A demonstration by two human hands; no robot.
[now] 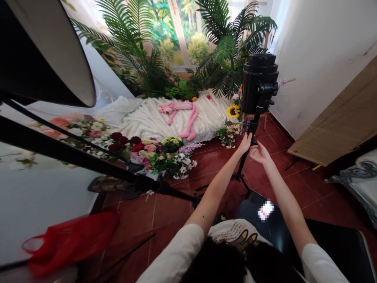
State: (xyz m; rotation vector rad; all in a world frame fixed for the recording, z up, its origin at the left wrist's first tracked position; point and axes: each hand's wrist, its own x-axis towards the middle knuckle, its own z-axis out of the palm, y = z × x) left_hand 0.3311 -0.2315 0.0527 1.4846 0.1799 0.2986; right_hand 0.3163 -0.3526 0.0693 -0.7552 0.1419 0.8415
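Flowers (173, 145) and pink toy (179, 107) lie far L; dark boom (88, 161) crosses near L. Black lamp (255, 92) on stand (242, 163) is at R, long axis approx. vertical, round end up. L hand (245, 144) holds the stand; R hand (260, 153) is half-curled beside it, its grip I cannot tell.

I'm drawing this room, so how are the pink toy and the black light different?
The toy is pink, but the light is black. The toy has long, thin limbs, while the light is a chunky tube. The toy lies on white cloth, while the light stands up on a stand. Neither is directly on the red floor.
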